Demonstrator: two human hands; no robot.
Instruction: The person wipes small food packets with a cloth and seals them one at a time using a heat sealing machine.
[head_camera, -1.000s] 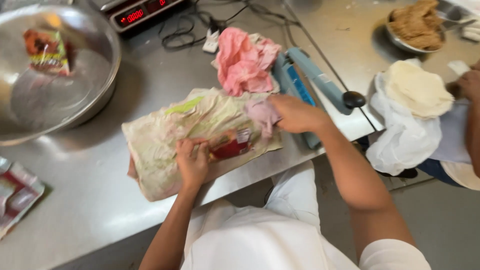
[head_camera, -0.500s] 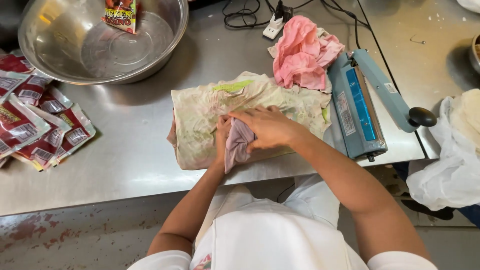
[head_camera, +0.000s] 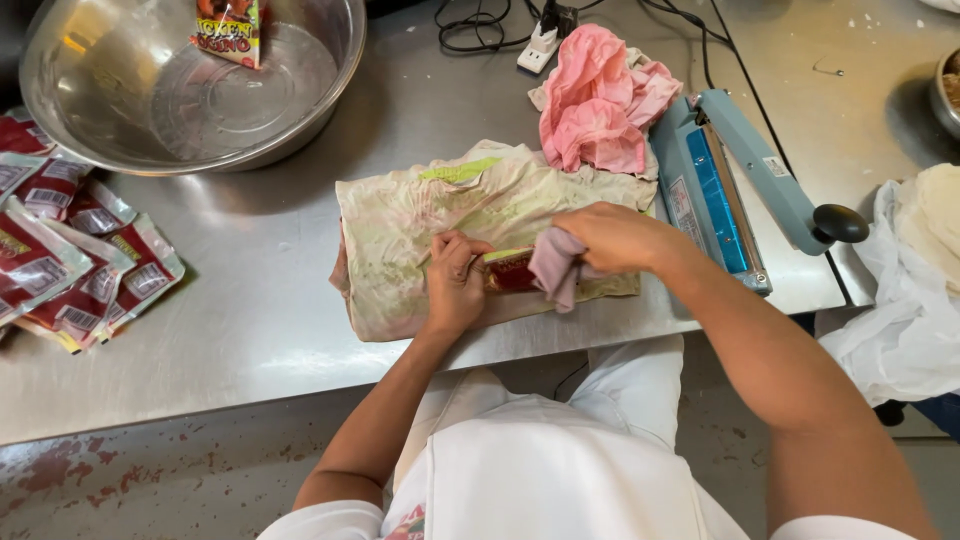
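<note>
My left hand (head_camera: 455, 282) presses down on a small red sachet (head_camera: 510, 270) that lies on a stained pale cloth (head_camera: 420, 220) spread over the steel table (head_camera: 250, 330). My right hand (head_camera: 615, 238) grips a small mauve rag (head_camera: 556, 265) and holds it against the right end of the sachet. Most of the sachet is hidden by the rag and my fingers.
A blue heat sealer (head_camera: 725, 185) stands to the right, a pink cloth (head_camera: 600, 100) behind. A steel bowl (head_camera: 190, 90) holding one sachet sits far left. Several red sachets (head_camera: 70, 265) lie at the left edge. White bags (head_camera: 915, 290) hang at right.
The view has shifted slightly. My right hand has drawn the rag to the right along the sachet, uncovering its red face; my left hand stays on it.
</note>
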